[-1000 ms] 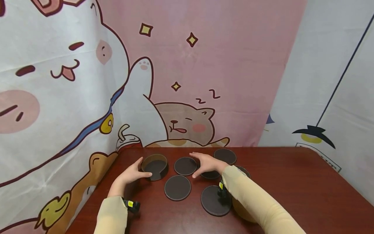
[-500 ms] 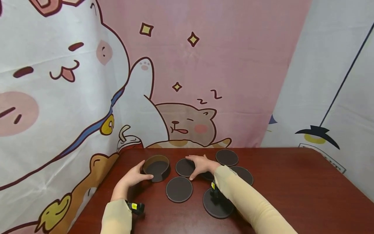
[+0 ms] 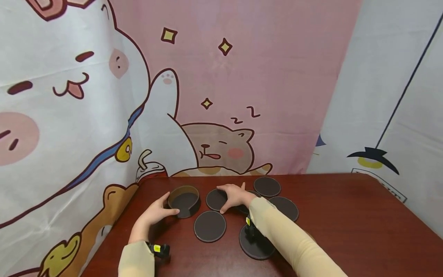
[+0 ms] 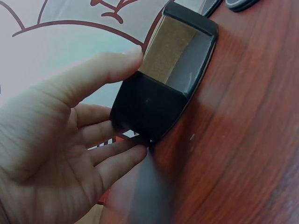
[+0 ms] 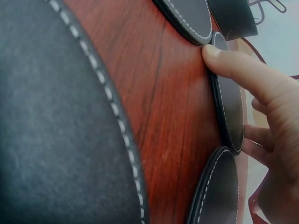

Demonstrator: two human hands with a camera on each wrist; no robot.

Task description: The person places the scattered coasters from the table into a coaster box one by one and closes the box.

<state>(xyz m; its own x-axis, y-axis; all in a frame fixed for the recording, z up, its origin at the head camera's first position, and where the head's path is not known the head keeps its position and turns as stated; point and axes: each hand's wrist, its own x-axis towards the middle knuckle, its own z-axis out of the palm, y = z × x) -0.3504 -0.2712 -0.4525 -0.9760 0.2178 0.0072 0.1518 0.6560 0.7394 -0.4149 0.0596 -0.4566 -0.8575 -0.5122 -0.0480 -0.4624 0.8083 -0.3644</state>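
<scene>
My left hand [image 3: 155, 213] grips the left side of a round dark coaster holder [image 3: 183, 189], which has a brown inner wall and a notch in front. In the left wrist view, the thumb lies on the rim beside the notch and the fingers [image 4: 124, 163] reach round the outer wall. My right hand [image 3: 235, 196] spans a round black coaster [image 3: 214, 199] lying right of the holder. Its thumb presses the near edge, while the other fingers [image 5: 259, 137] are at the far edge in the right wrist view. White stitching rings the coaster.
More coasters lie flat on the reddish-brown table [image 3: 346, 223]: one in front [image 3: 209, 227], one under the right wrist [image 3: 257, 246], others to the right [image 3: 285, 207] and back right [image 3: 267, 186]. Another is partly hidden behind the right hand. A cartoon-printed cloth [image 3: 283, 84] hangs behind the table.
My right hand has moved left and its thumb and fingers have come onto the coaster beside the holder. The left hand stays at the holder; the view has shifted slightly.
</scene>
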